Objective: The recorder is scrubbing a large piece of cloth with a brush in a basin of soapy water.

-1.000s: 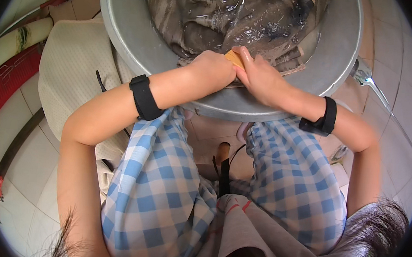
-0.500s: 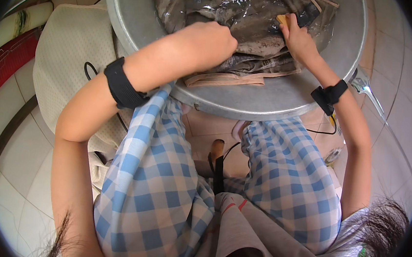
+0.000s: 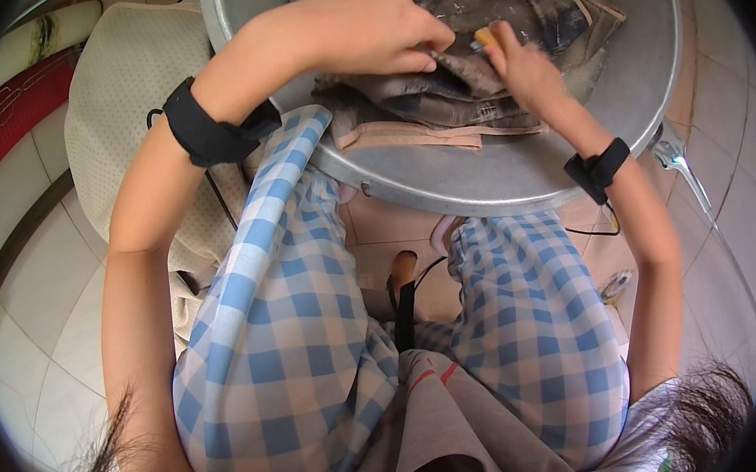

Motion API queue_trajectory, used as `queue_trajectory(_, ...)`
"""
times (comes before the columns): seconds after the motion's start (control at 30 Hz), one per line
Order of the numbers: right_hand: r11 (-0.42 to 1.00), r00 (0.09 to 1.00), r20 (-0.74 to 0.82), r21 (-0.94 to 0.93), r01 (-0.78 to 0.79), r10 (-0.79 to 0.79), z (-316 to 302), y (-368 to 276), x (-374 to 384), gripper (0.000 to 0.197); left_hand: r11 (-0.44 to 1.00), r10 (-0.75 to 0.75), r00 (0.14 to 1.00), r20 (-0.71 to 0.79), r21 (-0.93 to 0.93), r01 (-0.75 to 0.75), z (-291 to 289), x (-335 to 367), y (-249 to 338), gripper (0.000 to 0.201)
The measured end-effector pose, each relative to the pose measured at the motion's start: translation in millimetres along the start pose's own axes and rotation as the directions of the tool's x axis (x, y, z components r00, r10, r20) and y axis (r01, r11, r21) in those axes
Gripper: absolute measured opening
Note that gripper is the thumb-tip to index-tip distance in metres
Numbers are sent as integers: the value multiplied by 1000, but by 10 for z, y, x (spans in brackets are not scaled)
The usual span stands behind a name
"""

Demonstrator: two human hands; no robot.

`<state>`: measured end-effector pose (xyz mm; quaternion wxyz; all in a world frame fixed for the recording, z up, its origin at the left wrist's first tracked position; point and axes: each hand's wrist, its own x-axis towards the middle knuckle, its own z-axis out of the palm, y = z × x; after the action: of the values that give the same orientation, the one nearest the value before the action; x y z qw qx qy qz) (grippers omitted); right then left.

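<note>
Dark, wet, patterned cloth [image 3: 408,99] with a tan border lies bunched in a large round metal basin [image 3: 454,184]. My left hand [image 3: 369,33] is closed at the left of the basin, its thumb and fingers pinching a raised fold of the cloth. To its right, my right hand [image 3: 523,73] grips a small yellow-orange block [image 3: 486,39] that looks like a scrub brush, held against the cloth near that fold. Its underside is blurred and partly hidden by the fingers. Both wrists wear black straps.
A beige dotted cloth [image 3: 128,115] drapes beside the basin at left, near a red curved object [image 3: 20,115]. At right, a shower head [image 3: 670,154] with a hose rests on the tiled floor [image 3: 721,113]. A wooden handle [image 3: 404,270] shows between my legs.
My right hand has moved left with the yellow-orange brush, closer to my left hand. My left hand has shifted slightly up and now lifts a fold of the cloth.
</note>
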<state>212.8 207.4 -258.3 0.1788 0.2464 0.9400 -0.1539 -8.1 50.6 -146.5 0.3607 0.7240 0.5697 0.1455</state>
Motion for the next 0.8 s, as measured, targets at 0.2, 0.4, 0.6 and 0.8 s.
queue_trajectory(0.2, 990, 995, -17, 112, -91, 93, -100, 158, 195, 47, 999, -39, 993, 114, 35, 36, -229, 132, 126, 17)
queue_trajectory(0.4, 598, 968, 30, 791, 130, -249, -401, -763, 151, 45, 1000, -13, 993, 119, -10, 14, -165, 80, 94, 15)
queue_trajectory(0.6, 939, 990, 56, 327, 105, -130, -202, -620, 35, 38, 999, -18, 996, 82, 31, 15, -80, -52, 109, 14)
queue_trajectory(0.8, 985, 959, -260, -158, 74, -114, 39, 230, 262, 37, 999, -12, 997, 70, 33, 10, -68, -20, 89, 14)
